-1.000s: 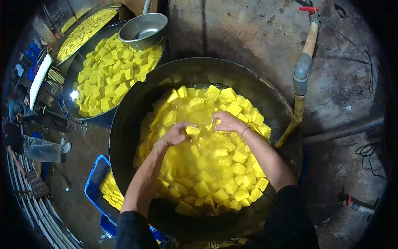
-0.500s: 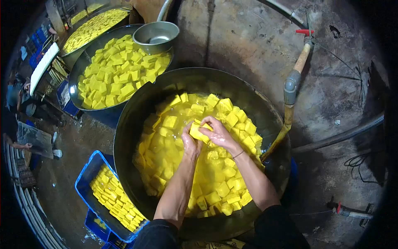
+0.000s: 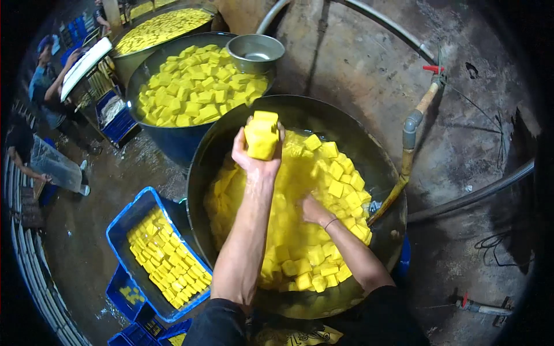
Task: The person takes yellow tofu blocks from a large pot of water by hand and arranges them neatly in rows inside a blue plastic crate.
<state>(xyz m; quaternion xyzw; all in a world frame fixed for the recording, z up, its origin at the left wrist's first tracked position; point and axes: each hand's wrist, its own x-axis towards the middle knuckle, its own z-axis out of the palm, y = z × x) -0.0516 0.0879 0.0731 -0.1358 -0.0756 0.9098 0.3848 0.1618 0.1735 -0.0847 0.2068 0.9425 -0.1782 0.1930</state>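
Note:
My left hand (image 3: pixel 258 165) is raised over the left part of a large dark vat (image 3: pixel 369 135), its fingers wrapped around a small stack of yellow tofu blocks (image 3: pixel 262 140). Inside the vat, cloudy yellow water holds many loose tofu blocks (image 3: pixel 352 199), some lying under the surface. My right hand (image 3: pixel 314 211) reaches down into this water near the middle. Its fingers are under the murky surface, so what they touch is hidden.
A blue crate (image 3: pixel 118 233) at lower left holds rows of tofu. Behind stands another vat (image 3: pixel 156 130) heaped with blocks, a metal bowl (image 3: pixel 257 51) at its rim. A pipe (image 3: pixel 406 155) enters the vat on the right. Two people (image 3: pixel 43 86) stand at far left.
My hands were together over the vat around tofu. The left has lifted up and away with a stack of blocks, while the right has dipped into the water. The view has shifted slightly.

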